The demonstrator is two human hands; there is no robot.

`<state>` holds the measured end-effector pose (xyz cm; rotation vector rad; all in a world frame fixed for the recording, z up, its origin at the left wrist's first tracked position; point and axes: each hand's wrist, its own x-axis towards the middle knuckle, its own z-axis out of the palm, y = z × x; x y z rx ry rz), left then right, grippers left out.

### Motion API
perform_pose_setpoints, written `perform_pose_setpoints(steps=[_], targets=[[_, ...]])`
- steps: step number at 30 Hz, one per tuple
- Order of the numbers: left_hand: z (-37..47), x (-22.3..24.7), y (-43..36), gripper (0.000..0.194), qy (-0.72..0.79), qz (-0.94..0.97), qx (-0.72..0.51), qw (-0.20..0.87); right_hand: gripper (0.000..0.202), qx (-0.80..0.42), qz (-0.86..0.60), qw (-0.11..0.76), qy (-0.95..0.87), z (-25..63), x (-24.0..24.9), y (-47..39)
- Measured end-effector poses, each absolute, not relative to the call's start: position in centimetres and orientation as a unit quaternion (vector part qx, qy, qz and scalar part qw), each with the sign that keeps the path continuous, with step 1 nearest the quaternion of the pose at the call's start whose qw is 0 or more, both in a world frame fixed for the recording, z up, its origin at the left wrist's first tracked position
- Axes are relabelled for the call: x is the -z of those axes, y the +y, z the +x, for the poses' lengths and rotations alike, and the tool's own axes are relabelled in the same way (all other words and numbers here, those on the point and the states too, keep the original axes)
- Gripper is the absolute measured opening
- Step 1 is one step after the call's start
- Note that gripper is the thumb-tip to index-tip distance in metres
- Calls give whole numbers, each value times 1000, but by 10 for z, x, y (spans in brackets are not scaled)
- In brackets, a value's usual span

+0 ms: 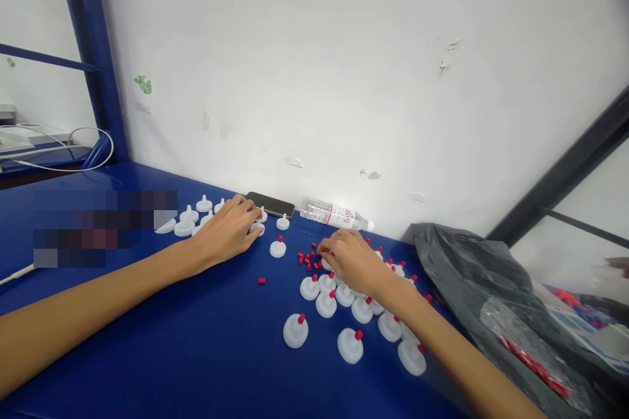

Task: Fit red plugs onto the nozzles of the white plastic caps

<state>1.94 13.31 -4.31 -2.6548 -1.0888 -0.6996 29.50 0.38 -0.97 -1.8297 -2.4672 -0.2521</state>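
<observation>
Round white caps (pixel 350 347), red-tipped, near right — right hand (pixel 350 255) by red bits (pixel 308 266), left hand (pixel 228 229) at plain caps (pixel 184 229) — fingers bent, grips unclear.

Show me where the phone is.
In the head view, the phone lies left of centre near the wall, just beyond the left hand and beside the plastic bottle.

The worktop (pixel 206 340) has a smooth, glossy blue surface, and the wall (pixel 319 65) behind looks matt, painted, with rough scuffed patches; the white lids (pixel 295 331) are smooth, slightly cloudy plastic and their small caps (pixel 301 319) solid red plastic; the bottle (pixel 334 215) is clear, shiny plastic, the phone (pixel 270 203) dark and glossy, the grey bag (pixel 457 268) thin, creased plastic with a soft sheen
</observation>
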Motion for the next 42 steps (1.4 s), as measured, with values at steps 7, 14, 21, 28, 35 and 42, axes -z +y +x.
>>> perform_pose_setpoints(steps=[7, 14, 21, 28, 35, 42], targets=[[24, 43, 122, 21, -361, -906, 209, 72, 24, 74, -589, 31, -804, 295, 11, 5], [27, 40, 117, 24, -354, -911, 201, 63, 23, 65, -576, 39, -814, 293, 13, 7], [28, 39, 115, 39, -339, -905, 247, 63, 21, 56, -575, 59, -814, 294, 15, 11], [29, 38, 112, 40, -321, -902, 283, 52, 18, 50, -575, 79, -813, 294, 15, 11], [30, 32, 101, 42, -276, -903, 323, 58, 15, 42, -555, 143, -818, 296, 1, 3], [31, 33, 95, 42, -202, -911, 351, 82, 12, 13, -524, 283, -803, 280, -19, -9]])
